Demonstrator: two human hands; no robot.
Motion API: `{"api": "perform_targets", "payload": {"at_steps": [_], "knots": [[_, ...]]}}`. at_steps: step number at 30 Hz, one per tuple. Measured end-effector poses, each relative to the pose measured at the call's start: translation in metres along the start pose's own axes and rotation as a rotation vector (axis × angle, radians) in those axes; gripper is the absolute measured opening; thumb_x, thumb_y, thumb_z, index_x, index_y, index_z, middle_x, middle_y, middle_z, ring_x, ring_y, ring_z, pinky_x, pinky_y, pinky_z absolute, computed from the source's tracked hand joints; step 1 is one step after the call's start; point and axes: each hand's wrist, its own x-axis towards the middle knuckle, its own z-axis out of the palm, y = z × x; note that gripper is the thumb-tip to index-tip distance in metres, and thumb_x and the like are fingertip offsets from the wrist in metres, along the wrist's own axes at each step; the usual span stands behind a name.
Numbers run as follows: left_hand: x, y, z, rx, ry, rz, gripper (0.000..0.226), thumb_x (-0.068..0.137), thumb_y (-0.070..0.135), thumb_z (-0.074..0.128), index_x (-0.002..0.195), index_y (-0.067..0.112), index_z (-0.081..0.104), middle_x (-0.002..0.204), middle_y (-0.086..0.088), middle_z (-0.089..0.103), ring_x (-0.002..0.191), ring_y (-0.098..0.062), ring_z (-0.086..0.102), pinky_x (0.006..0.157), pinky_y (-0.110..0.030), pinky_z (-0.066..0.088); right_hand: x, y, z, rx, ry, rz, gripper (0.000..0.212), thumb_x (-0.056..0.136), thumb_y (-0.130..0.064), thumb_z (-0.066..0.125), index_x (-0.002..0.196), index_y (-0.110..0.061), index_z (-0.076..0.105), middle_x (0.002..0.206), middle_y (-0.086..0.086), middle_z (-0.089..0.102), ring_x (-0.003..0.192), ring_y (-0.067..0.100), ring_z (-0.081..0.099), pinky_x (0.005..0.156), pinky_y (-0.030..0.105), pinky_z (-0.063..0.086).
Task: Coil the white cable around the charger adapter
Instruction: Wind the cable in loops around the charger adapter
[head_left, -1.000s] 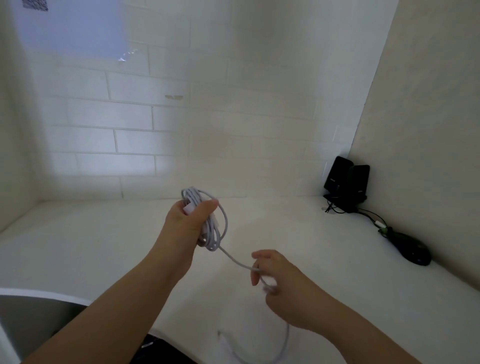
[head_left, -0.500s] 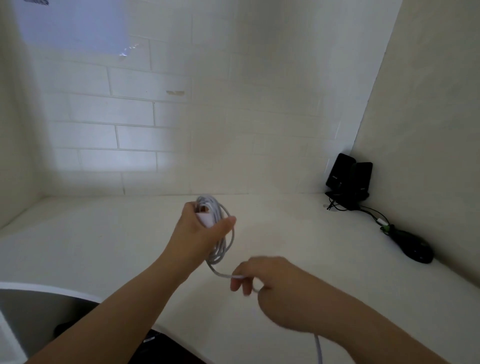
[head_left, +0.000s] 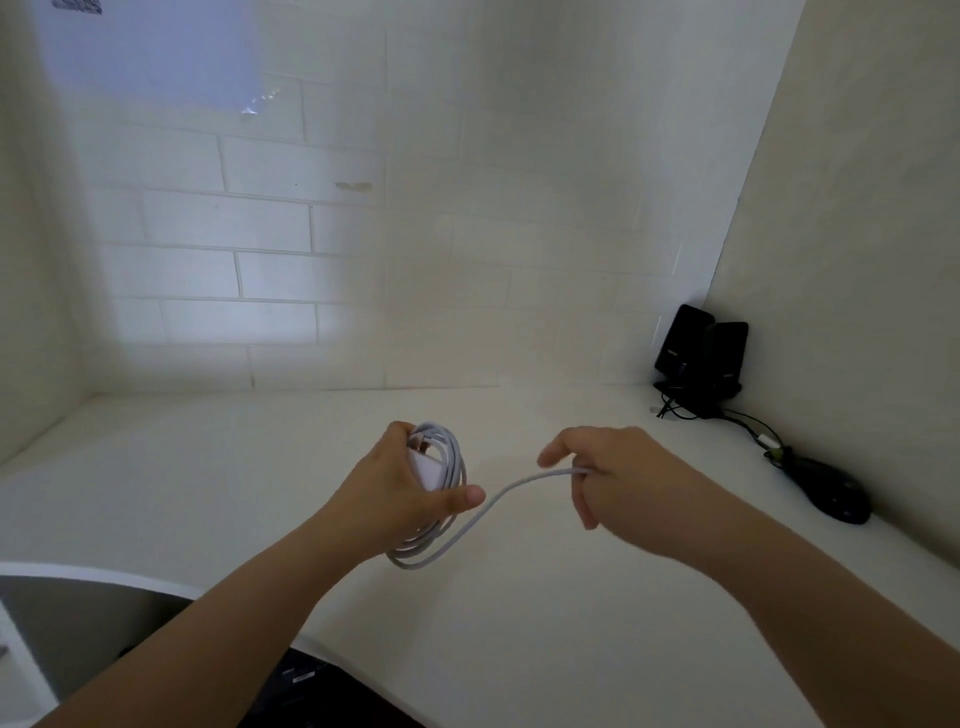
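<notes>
My left hand grips the white charger adapter above the counter, thumb pressed over the front. Several loops of the white cable lie around the adapter and hang below my palm. One loose strand of it runs from the bottom of the loops up and right to my right hand, which pinches it between the fingers at about the same height. The cable's free end is hidden inside my right hand.
A white countertop meets a white tiled wall behind. In the far right corner stand two small black speakers with dark wires, and a black mouse lies by the right wall. A sink edge curves at lower left.
My right hand has moved up and to the right, pulling the loose strand out sideways from under the coil. One more loop lies around the adapter. My left hand has turned slightly.
</notes>
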Motion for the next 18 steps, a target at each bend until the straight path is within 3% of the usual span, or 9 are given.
{"api": "perform_targets", "payload": {"at_steps": [2,5,8,12,15,18], "knots": [[-0.001,-0.003,-0.001,0.006,-0.087,0.004,0.091,0.049,0.062,0.076,0.119,0.018,0.038,0.105,-0.001,0.051,0.086,-0.016,0.051,0.073,-0.028,0.04,0.0,0.001,-0.012,0.074,-0.023,-0.046,0.033,0.068,-0.006,0.043,0.075,-0.026,0.068,0.053,-0.005,0.057,0.05,0.011,0.049,0.049,0.028,0.041],[-0.006,-0.003,-0.005,-0.05,-0.184,0.031,0.115,0.013,0.088,0.058,0.105,0.022,0.042,0.093,0.003,0.056,0.077,-0.005,0.052,0.064,-0.021,0.044,-0.002,0.004,-0.022,0.016,-0.038,-0.126,0.013,0.074,-0.02,0.057,0.071,-0.028,0.067,0.047,-0.01,0.05,0.045,0.003,0.043,0.048,0.019,0.033],[-0.013,0.001,-0.005,-0.032,-0.351,0.075,0.092,0.028,0.07,0.067,0.105,0.026,0.044,0.093,0.005,0.057,0.079,-0.006,0.055,0.069,-0.021,0.048,0.0,0.004,-0.018,0.003,-0.001,-0.186,0.01,0.076,-0.038,0.066,0.068,-0.031,0.063,0.05,-0.02,0.054,0.052,-0.003,0.048,0.054,0.018,0.033],[-0.027,0.013,0.0,-0.049,-0.586,0.137,0.064,0.049,0.042,0.083,0.1,0.034,0.045,0.086,0.013,0.055,0.074,-0.006,0.055,0.066,-0.018,0.045,0.008,0.005,-0.005,0.2,0.065,-0.201,0.009,0.074,-0.031,0.07,0.067,-0.027,0.067,0.062,-0.007,0.062,0.059,0.003,0.053,0.068,0.018,0.033],[-0.031,0.016,0.0,-0.033,-0.565,0.198,0.055,0.061,0.029,0.082,0.101,0.036,0.045,0.082,0.015,0.055,0.07,-0.001,0.055,0.063,-0.017,0.045,0.011,0.009,0.0,0.314,0.039,-0.237,0.007,0.073,-0.025,0.073,0.067,-0.026,0.069,0.064,-0.015,0.065,0.063,0.0,0.056,0.076,0.016,0.035],[-0.034,0.02,-0.004,-0.07,-0.585,0.233,0.059,0.063,0.023,0.081,0.108,0.037,0.045,0.086,0.013,0.055,0.073,-0.003,0.055,0.064,-0.017,0.047,0.015,0.014,0.004,0.391,0.044,-0.264,0.007,0.073,-0.022,0.073,0.072,-0.029,0.072,0.06,-0.023,0.059,0.062,-0.002,0.047,0.065,0.008,0.037]]}}
